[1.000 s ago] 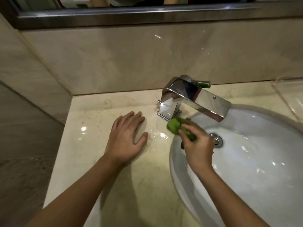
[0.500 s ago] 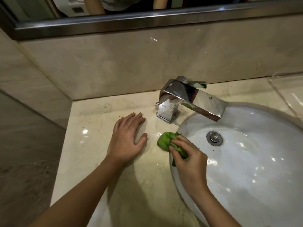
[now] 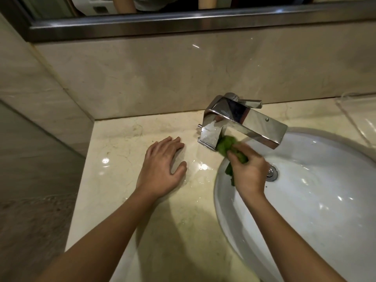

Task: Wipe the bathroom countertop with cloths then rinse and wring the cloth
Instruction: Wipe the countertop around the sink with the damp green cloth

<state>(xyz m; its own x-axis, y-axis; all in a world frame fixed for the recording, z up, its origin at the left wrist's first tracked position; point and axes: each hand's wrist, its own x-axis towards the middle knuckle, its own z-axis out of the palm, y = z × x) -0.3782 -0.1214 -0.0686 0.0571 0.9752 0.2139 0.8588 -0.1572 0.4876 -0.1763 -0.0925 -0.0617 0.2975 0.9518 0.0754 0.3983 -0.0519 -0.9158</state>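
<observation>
A bunched green cloth (image 3: 226, 145) is pressed against the foot of the chrome faucet (image 3: 240, 121), at the rim of the white sink (image 3: 325, 210). My right hand (image 3: 249, 169) is closed around the cloth, with part of it hanging below my palm over the basin edge. My left hand (image 3: 162, 167) lies flat on the cream marble countertop (image 3: 122, 151), fingers spread, holding nothing. Wet streaks glisten on the counter between my two hands.
A beige tiled wall rises behind the counter, with a metal-framed mirror (image 3: 183, 23) above. The counter's left edge drops to a tiled side wall. A clear tray (image 3: 360, 121) sits at the far right. The sink drain (image 3: 271, 173) lies just right of my right hand.
My right hand moved the cloth from the counter beside the sink rim back up against the faucet base. My left hand stayed flat in place.
</observation>
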